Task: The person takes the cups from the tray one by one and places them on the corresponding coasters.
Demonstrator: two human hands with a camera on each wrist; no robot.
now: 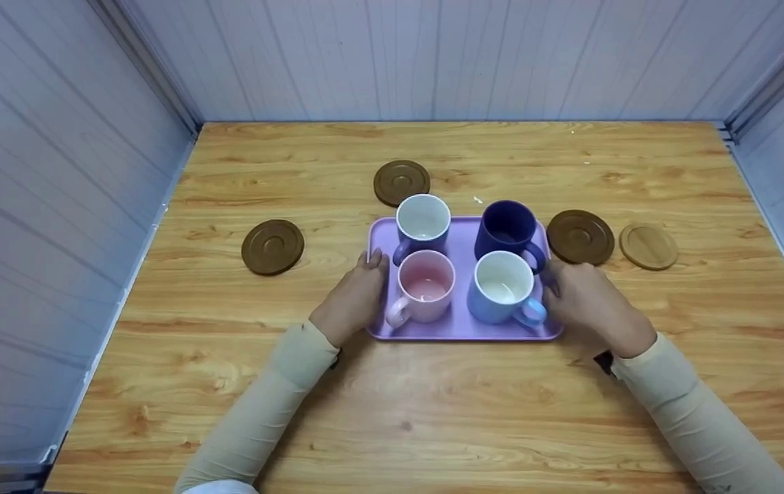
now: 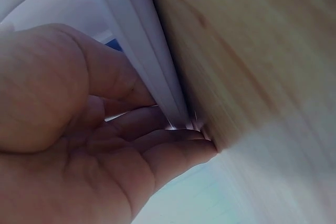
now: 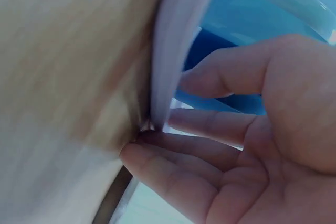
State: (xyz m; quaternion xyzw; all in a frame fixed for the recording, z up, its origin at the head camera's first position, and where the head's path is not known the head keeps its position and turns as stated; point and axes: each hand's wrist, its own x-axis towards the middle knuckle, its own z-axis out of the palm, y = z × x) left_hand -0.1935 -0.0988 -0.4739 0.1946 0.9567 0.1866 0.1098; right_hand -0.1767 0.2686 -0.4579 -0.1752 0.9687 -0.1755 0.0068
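Note:
A lilac tray (image 1: 461, 274) lies on the wooden table, bearing several mugs. A pink mug (image 1: 434, 312) and a light blue mug (image 1: 488, 307) stand in the front row; behind them are a dark-blue mug with a white inside (image 1: 433, 243) and a navy mug (image 1: 493, 245). My left hand (image 1: 356, 296) grips the tray's left edge, thumb at the rim and fingertips tucked low against its underside in the left wrist view. On the opposite edge, my right hand (image 1: 585, 302) holds the tray the same way, near the light blue mug.
A dark brown coaster (image 1: 272, 247) lies left of the tray, and another dark coaster (image 1: 401, 180) behind it. To the right are a third dark coaster (image 1: 580, 237), close to the tray, and a lighter wooden coaster (image 1: 648, 245). Pale panel walls (image 1: 433, 62) enclose the table's back and sides.

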